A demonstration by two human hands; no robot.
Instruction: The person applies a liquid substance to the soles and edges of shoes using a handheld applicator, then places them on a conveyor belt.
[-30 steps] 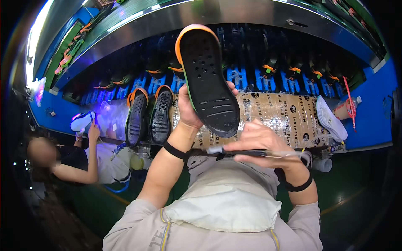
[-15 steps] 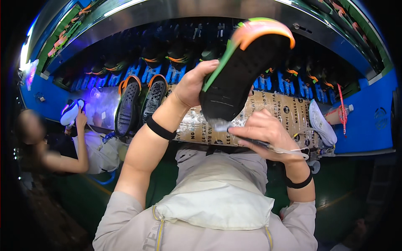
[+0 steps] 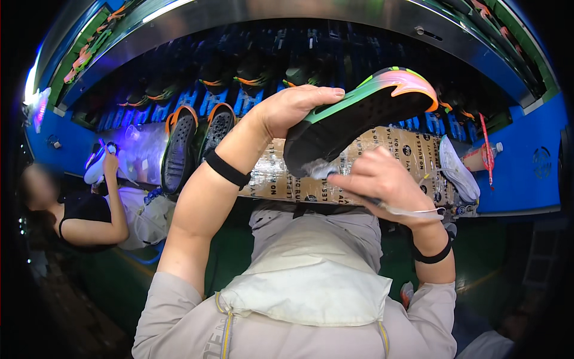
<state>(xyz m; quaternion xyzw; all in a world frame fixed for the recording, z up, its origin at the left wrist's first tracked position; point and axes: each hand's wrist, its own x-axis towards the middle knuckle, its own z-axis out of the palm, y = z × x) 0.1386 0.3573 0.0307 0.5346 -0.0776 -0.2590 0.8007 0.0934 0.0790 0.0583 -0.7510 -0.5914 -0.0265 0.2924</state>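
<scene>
A shoe sole (image 3: 335, 133), black with a green, pink and orange rim, is held up in front of me. My left hand (image 3: 294, 109) is closed on its left side, thumb along the rim; the fingers behind it are hidden. In my right hand (image 3: 382, 182) is a brush (image 3: 318, 169) with pale bristles and a dark handle. A thin clear tube (image 3: 412, 212) runs from the handle past my wrist. The bristles touch the sole's near end. Left of my left forearm lie two black soles with orange rims, one farther left (image 3: 180, 146) and one beside my arm (image 3: 219, 128).
The cardboard-covered bench (image 3: 272, 173) runs across in front. A white shoe piece (image 3: 457, 169) lies at its right, near a bottle (image 3: 475, 161) and a red stick (image 3: 487, 149). Behind, blue racks (image 3: 247, 102) carry several shoe parts. A co-worker (image 3: 89, 218) sits at the left.
My left hand has lowered and tilted the sole, its far end swinging down to the right. My right hand has shifted slightly, with the brush still at the near end.
</scene>
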